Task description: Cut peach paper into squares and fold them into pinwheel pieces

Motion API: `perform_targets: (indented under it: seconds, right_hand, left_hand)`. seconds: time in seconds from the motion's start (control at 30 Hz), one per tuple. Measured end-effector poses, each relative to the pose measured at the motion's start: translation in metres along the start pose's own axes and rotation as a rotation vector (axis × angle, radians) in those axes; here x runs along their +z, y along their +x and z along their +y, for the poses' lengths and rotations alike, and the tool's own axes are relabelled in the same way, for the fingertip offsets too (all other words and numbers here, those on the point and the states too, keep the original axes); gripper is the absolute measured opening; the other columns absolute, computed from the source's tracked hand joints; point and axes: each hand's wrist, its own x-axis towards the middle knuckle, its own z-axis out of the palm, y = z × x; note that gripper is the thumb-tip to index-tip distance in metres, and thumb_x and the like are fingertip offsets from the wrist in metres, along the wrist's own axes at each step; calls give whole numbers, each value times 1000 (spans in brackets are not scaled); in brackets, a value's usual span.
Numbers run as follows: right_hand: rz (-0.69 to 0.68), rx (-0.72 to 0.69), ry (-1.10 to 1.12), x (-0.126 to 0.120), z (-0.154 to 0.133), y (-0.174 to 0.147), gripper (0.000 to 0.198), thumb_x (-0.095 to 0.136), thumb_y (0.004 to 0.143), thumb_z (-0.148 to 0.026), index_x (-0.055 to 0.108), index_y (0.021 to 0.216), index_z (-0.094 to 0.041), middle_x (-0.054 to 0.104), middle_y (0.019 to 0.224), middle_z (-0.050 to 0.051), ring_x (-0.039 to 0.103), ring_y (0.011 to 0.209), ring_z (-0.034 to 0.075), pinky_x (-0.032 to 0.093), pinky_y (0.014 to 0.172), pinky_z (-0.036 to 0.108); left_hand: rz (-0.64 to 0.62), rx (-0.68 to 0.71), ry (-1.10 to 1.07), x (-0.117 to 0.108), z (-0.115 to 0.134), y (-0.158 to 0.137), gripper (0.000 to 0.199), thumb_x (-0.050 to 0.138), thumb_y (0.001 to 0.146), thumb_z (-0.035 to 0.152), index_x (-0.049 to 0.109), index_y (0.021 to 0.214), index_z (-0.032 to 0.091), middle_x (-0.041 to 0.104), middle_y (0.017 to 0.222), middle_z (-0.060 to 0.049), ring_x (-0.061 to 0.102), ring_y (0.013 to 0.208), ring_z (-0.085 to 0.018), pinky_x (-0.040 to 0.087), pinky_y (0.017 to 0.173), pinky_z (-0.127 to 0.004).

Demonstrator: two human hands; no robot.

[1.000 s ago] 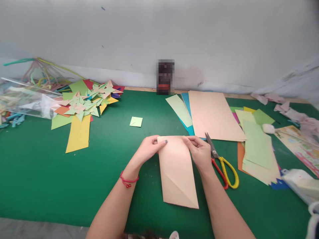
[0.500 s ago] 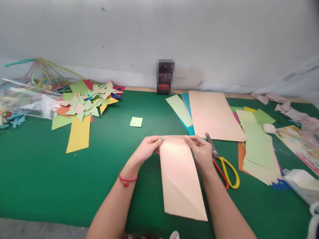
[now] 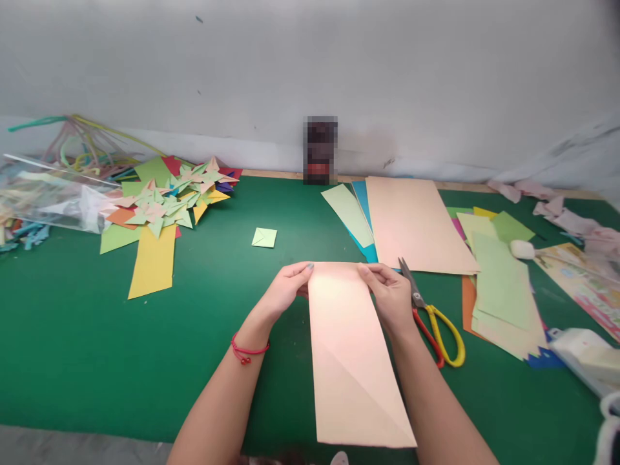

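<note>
A long peach sheet of paper (image 3: 356,349) stretches toward me, with a diagonal crease across its near part. At its far left corner my left hand (image 3: 289,284) pinches the edge, thumb on top. My right hand (image 3: 389,290) grips the far right corner the same way; its other fingers are partly hidden. Just right of that hand lie scissors (image 3: 430,316) with one red and one yellow handle, blades pointing away. A small folded light-green paper square (image 3: 265,237) rests on the table beyond my left hand.
Folded paper stars (image 3: 169,200) and coloured sheets pile up at the back left, beside a clear plastic box (image 3: 58,194). Large peach sheets (image 3: 416,226) lie at the back right, with green paper strips (image 3: 504,278) farther right. The green table (image 3: 121,361) meets a wall behind.
The near end of the peach paper has come down closer to me and looks longer and flatter. Both hands keep their hold at the far corners.
</note>
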Motion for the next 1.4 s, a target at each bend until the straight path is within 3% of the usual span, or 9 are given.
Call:
perform_targets:
  seconds: [0.1, 0.3, 0.57, 0.7, 0.87, 1.0, 1.17, 1.4]
  right_hand:
    - [19, 6, 28, 1, 0, 0, 25, 66, 69, -41, 64, 74, -17, 59, 55, -1, 48, 47, 11, 38, 45, 23]
    - [35, 3, 50, 2, 0, 1, 23, 68, 68, -39, 65, 73, -17, 60, 58, -1, 49, 48, 10, 38, 46, 22]
    - [26, -17, 8, 1, 1, 1, 25, 66, 69, -42, 65, 75, -17, 62, 58, 0, 50, 48, 12, 39, 46, 23]
    - [-6, 2, 10, 1, 2, 0, 24, 65, 70, -41, 66, 76, -18, 65, 65, 2, 55, 54, 14, 42, 50, 24]
    - [-92, 9, -57, 3, 1, -1, 23, 65, 70, -39, 67, 74, -17, 64, 61, 1, 55, 54, 14, 41, 50, 23]
    - [-126, 10, -81, 2, -1, -2, 23, 65, 70, -40, 66, 73, -17, 63, 61, 0, 54, 53, 13, 40, 49, 23]
    - [-102, 5, -73, 0, 0, 0, 21, 66, 70, -38, 66, 73, -17, 60, 58, -1, 52, 53, 12, 39, 49, 22]
    - [-95, 10, -61, -2, 3, 2, 19, 67, 70, -37, 66, 73, -18, 60, 58, -1, 51, 52, 11, 38, 49, 21]
  left_hand:
    - [12, 2, -21, 1, -1, 0, 32, 54, 78, 46, 60, 75, 14, 53, 58, 3, 49, 54, -9, 41, 56, -22]
    - [7, -7, -40, 2, -2, 1, 34, 51, 80, 44, 64, 94, 16, 59, 64, 0, 52, 56, -10, 41, 56, -21]
    - [-1, -1, 20, 1, 1, -1, 40, 43, 84, 44, 58, 113, 20, 66, 88, -5, 59, 73, -15, 45, 65, -24]
    - [37, 31, 113, 0, 5, -1, 41, 40, 86, 44, 58, 112, 20, 64, 91, -5, 57, 75, -15, 45, 64, -23]
    - [87, 125, 352, -2, 4, 2, 34, 50, 80, 40, 64, 102, 17, 64, 94, -6, 56, 77, -16, 42, 64, -22]
    - [113, 144, 519, -7, 1, 3, 27, 54, 78, 37, 68, 86, 16, 65, 80, -4, 56, 74, -16, 41, 65, -24]
    - [77, 122, 435, -10, 1, 3, 28, 52, 79, 38, 65, 79, 14, 59, 69, -2, 54, 64, -13, 46, 58, -23]
    - [22, 40, 302, -12, 3, 2, 26, 50, 81, 32, 64, 92, 14, 58, 64, 0, 57, 57, -10, 52, 57, -23]
